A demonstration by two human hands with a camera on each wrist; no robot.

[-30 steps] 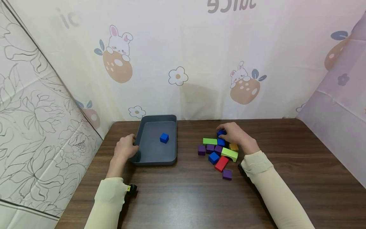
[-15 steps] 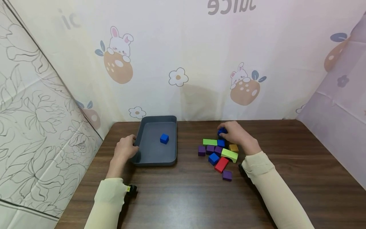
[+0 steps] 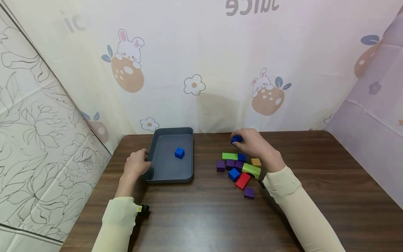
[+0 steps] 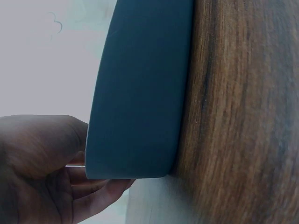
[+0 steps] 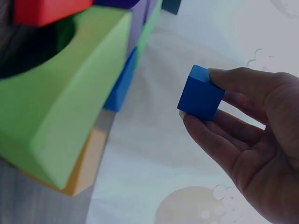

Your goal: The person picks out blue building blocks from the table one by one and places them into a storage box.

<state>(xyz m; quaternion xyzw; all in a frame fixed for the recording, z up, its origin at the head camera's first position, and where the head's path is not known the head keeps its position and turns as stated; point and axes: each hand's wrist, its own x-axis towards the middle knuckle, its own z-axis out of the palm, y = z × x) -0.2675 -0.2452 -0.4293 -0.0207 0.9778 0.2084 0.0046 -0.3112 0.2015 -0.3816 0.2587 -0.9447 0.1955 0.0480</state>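
Note:
My right hand (image 3: pixel 252 142) pinches a blue cube (image 5: pixel 201 94) between thumb and fingertips, raised behind the pile of blocks. At the left, my left hand (image 3: pixel 136 163) grips the left wall of a dark grey tray (image 3: pixel 170 179), thumb on the inner side and fingers outside. Another blue cube (image 3: pixel 179 153) lies inside the tray. In the left wrist view the tray's side wall (image 4: pixel 140 93) stands on the wooden table with the hand (image 4: pixel 42 163) around its edge.
Right of the tray lie a green bar (image 3: pixel 230 156), a green arch block (image 3: pixel 251 170), a red block (image 3: pixel 242 181), an orange block (image 3: pixel 256 162), several purple blocks (image 3: pixel 249 193) and two more blue ones (image 3: pixel 234 174). A patterned curtain (image 3: pixel 214 70) hangs behind the table.
My right hand has lifted the blue cube and carried it a little to the left, away from the pile. The left hand stays on the tray.

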